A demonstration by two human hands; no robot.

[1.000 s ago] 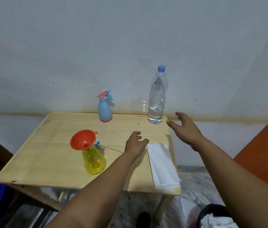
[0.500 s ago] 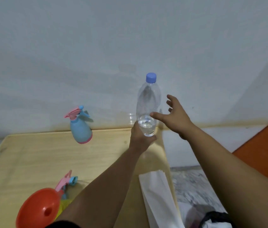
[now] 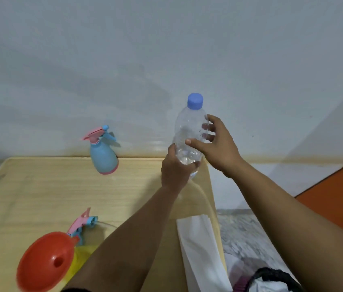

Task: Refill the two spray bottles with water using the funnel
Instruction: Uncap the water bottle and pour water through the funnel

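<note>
A clear water bottle [image 3: 188, 125] with a blue cap [image 3: 195, 100] stands at the table's back right corner, holding a little water at the bottom. My left hand [image 3: 175, 169] grips its base. My right hand [image 3: 217, 144] wraps its thumb and fingers round the bottle's middle. A blue spray bottle [image 3: 103, 158] with a pink trigger stands by the wall. An orange funnel [image 3: 45, 261] sits in the neck of a yellow spray bottle [image 3: 81, 257] at the lower left, mostly hidden by my left arm. Its removed pink-and-blue spray head [image 3: 82, 225] lies beside it.
The wooden table [image 3: 40, 197] stands against a pale wall. A folded white cloth [image 3: 200, 249] lies along the table's right edge. Beyond that edge are a marbled floor, a dark-rimmed bag [image 3: 271, 280] and an orange surface [image 3: 339, 199].
My right hand has closed round the middle of the water bottle, which it was only reaching for. My left hand keeps its grip on the base. The view has moved nearer.
</note>
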